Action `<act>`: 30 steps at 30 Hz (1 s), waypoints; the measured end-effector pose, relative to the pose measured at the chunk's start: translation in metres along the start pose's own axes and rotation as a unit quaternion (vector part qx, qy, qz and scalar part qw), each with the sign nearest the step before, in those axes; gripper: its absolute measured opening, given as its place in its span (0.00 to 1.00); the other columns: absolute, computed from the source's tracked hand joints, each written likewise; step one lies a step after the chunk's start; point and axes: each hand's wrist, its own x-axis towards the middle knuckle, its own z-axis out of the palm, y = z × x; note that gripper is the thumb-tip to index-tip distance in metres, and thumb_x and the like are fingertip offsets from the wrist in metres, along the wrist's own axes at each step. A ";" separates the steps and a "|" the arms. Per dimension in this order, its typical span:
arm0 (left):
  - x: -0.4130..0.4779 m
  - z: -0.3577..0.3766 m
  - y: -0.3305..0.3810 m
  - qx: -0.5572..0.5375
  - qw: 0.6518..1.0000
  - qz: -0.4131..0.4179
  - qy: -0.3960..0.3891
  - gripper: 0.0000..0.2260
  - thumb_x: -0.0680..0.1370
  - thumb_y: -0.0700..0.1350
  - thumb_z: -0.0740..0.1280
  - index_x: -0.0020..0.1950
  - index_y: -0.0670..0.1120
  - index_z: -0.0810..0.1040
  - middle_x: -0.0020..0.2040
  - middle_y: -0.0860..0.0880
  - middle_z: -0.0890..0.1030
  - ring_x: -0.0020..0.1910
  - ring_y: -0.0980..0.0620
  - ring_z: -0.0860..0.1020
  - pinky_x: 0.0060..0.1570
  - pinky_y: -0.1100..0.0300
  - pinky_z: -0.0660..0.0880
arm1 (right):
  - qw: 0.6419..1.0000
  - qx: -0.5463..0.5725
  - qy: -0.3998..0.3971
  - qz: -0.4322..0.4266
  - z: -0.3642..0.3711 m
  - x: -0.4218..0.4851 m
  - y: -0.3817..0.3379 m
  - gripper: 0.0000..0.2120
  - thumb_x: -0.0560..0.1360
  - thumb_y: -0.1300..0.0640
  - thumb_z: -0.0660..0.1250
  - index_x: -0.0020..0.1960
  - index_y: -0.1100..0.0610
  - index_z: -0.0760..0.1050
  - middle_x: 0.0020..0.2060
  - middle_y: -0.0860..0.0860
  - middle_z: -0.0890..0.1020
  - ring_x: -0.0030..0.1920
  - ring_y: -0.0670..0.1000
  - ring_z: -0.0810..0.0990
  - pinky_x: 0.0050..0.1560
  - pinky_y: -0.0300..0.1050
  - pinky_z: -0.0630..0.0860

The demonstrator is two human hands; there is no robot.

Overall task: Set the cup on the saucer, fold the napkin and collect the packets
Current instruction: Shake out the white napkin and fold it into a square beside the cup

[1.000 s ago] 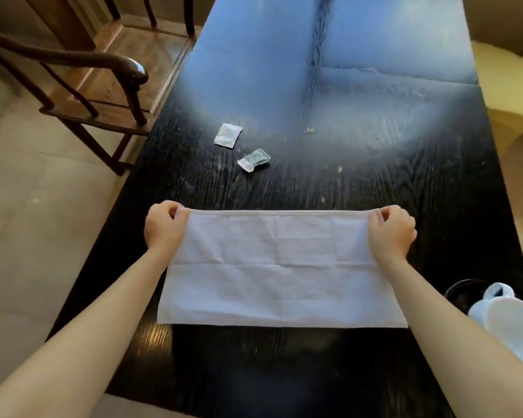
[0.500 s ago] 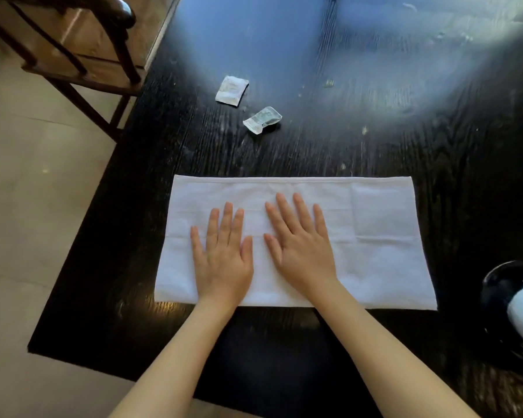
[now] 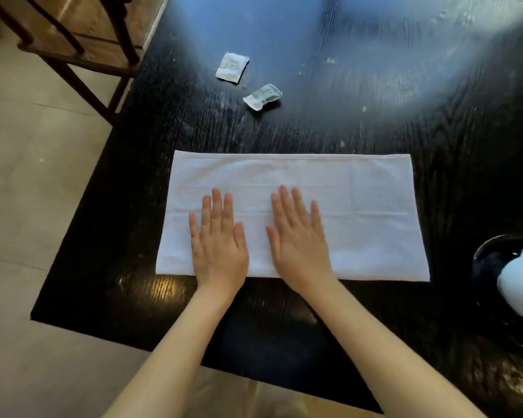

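napkin (image 3: pixel 329 188) white rectangle, creased | left hand (image 3: pixel 219 245), right hand (image 3: pixel 299 242) flat, grip empty

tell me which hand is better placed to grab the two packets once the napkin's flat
Left, probably. The white packet and the crumpled packet lie beyond the napkin's far-left part, more in line with the left hand than the right hand. Both hands lie flat and open on the napkin.
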 end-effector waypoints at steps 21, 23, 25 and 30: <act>0.008 -0.014 -0.059 0.063 0.995 0.040 -0.058 0.28 0.80 0.55 0.48 0.73 0.45 0.39 0.78 0.45 0.46 0.76 0.49 0.43 0.74 0.52 0.39 | 0.993 -0.097 -0.064 0.031 -0.038 -0.050 0.128 0.30 0.76 0.37 0.35 0.73 0.48 0.33 0.75 0.47 0.39 0.74 0.46 0.33 0.74 0.49 0.32; 0.003 -0.014 -0.046 0.044 0.994 0.049 -0.086 0.29 0.80 0.56 0.48 0.75 0.45 0.40 0.78 0.45 0.43 0.76 0.49 0.40 0.74 0.51 0.38 | 0.993 -0.085 -0.069 0.035 -0.041 -0.053 0.121 0.31 0.76 0.37 0.37 0.72 0.49 0.32 0.76 0.48 0.38 0.73 0.46 0.31 0.73 0.47 0.30; -0.011 -0.008 -0.019 0.028 0.984 0.135 -0.109 0.29 0.79 0.59 0.43 0.74 0.48 0.37 0.76 0.49 0.37 0.75 0.51 0.36 0.73 0.53 0.34 | 0.994 -0.081 -0.067 -0.021 -0.036 -0.057 0.100 0.32 0.76 0.36 0.37 0.73 0.50 0.32 0.75 0.47 0.37 0.73 0.47 0.32 0.72 0.46 0.29; -0.031 0.002 0.005 0.071 0.959 0.247 -0.120 0.28 0.77 0.61 0.39 0.74 0.51 0.39 0.75 0.53 0.39 0.76 0.52 0.41 0.73 0.52 0.36 | 0.977 -0.085 -0.112 -0.158 -0.018 -0.072 0.076 0.30 0.76 0.36 0.36 0.74 0.46 0.34 0.74 0.43 0.36 0.73 0.45 0.30 0.72 0.47 0.29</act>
